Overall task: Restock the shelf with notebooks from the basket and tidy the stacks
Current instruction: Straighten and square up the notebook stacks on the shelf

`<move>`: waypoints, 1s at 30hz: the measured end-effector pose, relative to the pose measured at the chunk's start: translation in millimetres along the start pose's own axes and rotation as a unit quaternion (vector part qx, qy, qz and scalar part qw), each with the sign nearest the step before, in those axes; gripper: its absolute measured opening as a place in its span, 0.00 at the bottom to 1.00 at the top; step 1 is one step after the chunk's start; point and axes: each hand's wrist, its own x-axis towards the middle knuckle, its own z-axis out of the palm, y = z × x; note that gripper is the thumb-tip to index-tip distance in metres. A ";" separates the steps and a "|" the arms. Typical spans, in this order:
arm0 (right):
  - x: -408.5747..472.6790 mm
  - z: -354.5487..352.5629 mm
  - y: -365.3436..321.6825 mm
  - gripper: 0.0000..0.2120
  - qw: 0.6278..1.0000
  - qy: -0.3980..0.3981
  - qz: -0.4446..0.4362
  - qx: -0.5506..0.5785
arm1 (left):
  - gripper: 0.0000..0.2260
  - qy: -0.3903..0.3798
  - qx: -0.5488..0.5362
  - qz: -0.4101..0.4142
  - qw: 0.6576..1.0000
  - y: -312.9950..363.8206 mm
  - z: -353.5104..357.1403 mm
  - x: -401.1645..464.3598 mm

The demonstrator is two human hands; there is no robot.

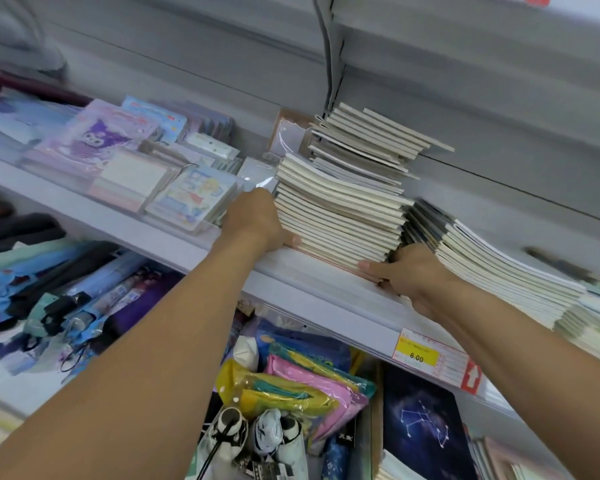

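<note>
A tall stack of cream-edged notebooks (340,213) stands at the front of the white shelf (326,289). My left hand (257,221) presses flat against the stack's left side, thumb at its bottom edge. My right hand (406,271) holds the stack's lower right corner, fingers curled behind it and thumb along the front. A second stack (368,140) leans behind it, and a fanned, sloping stack (499,268) lies to the right. The basket is out of view.
Character notepads and card packs (125,157) fill the shelf's left part. Below hang umbrellas (66,299), colourful plastic pouches (302,386) and a dark constellation notebook (423,431). A yellow price tag (417,353) sits on the shelf rail. An upper shelf overhangs.
</note>
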 end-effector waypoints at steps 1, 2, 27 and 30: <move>1.1 0.9 1.7 0.19 1.000 0.007 0.000 0.003 | 0.26 0.009 0.001 0.001 1.000 -0.1 0.5 0.7; 1.7 1.3 2.7 0.20 1.000 0.012 0.004 0.006 | 0.25 0.015 0.002 0.002 1.000 -0.4 1.5 1.1; -3.9 6.4 -0.2 0.24 0.992 0.003 0.044 0.118 | 0.28 0.012 -0.048 -0.024 0.999 0.2 -5.0 -6.7; -3.9 4.4 1.6 0.25 0.989 0.000 0.056 0.139 | 0.28 -0.003 -0.069 -0.039 0.997 0.7 -7.5 -5.5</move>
